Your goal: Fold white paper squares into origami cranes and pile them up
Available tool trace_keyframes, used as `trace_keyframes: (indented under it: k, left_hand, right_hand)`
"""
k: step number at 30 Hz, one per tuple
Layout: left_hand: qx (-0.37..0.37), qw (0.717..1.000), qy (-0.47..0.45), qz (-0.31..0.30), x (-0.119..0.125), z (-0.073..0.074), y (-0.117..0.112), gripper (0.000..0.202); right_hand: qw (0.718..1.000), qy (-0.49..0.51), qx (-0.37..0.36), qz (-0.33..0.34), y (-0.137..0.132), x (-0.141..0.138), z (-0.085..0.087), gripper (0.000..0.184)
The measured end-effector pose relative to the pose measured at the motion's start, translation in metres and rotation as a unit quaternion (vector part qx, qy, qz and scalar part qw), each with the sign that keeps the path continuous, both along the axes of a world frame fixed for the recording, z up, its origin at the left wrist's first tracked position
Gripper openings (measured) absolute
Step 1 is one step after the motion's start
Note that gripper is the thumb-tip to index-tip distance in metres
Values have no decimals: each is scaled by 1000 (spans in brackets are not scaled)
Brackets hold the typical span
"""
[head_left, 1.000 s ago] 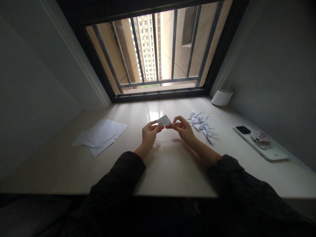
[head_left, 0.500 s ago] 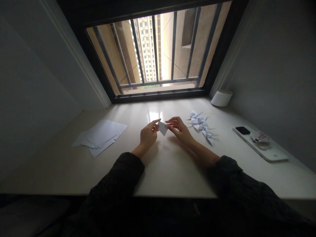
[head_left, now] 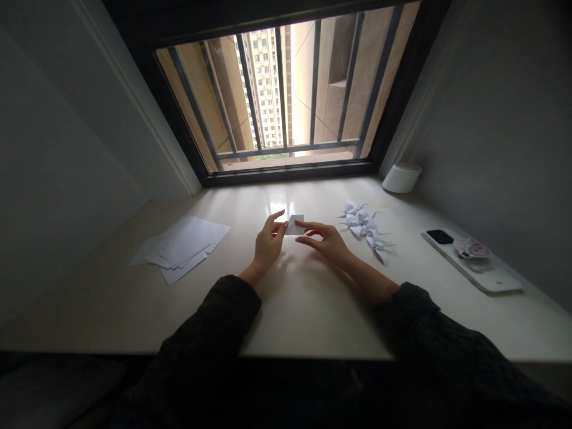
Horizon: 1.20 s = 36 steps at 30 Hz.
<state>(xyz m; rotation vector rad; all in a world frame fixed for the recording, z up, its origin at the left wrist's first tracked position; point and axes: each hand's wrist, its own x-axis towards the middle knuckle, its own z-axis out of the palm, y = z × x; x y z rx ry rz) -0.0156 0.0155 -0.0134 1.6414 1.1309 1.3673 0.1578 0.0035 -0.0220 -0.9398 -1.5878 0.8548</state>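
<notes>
A small folded square of white paper (head_left: 293, 229) is held just above the table, in front of the window. My left hand (head_left: 267, 241) pinches its left edge between thumb and fingertips, with the index finger raised off it. From the other side, my right hand (head_left: 329, 241) lays its index fingertip on the face of the square. The right thumb stays apart, lower down. Right of that hand lie several folded white paper cranes (head_left: 361, 224) in a slanting row.
Loose white paper sheets (head_left: 185, 238) lie fanned out on the left of the pale table (head_left: 304, 310). On the right is a white phone (head_left: 482, 268) with a cartoon grip. A white rounded object (head_left: 401, 178) stands in the far right corner, beside the barred window (head_left: 286, 173).
The paper square has turned from corner-down to nearly level. My right hand's thumb and index have spread, and the index has moved onto the paper's face. The left index has lifted.
</notes>
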Motion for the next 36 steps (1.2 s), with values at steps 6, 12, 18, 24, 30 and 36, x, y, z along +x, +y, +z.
trace_keyframes:
  k: [6, 12, 18, 24, 30, 36]
  left_hand:
    - [-28, 998, -51, -35, 1, 1, 2, 34]
    - [-44, 996, -60, -54, -1, 5, 3, 29]
    - [-36, 996, -52, -69, -1, 7, 1, 20]
    - [-15, 995, -39, -94, 2, 9, -2, 25]
    - [-16, 996, -80, -47, 5, 10, -5, 21]
    - [-16, 994, -104, -9, 6, 8, -6, 20]
  right_hand:
    - [998, -24, 49, -30, -1, 0, -3, 46]
    - [999, -9, 47, -19, -3, 1, 2, 47]
    - [999, 1, 30, -28, -3, 2, 4, 43]
    - [996, 62, -18, -60, -2, 2, 6, 33]
    - [988, 129, -48, -65, -2, -2, 5, 24]
    - [988, 127, -36, -83, -3, -5, 4, 17]
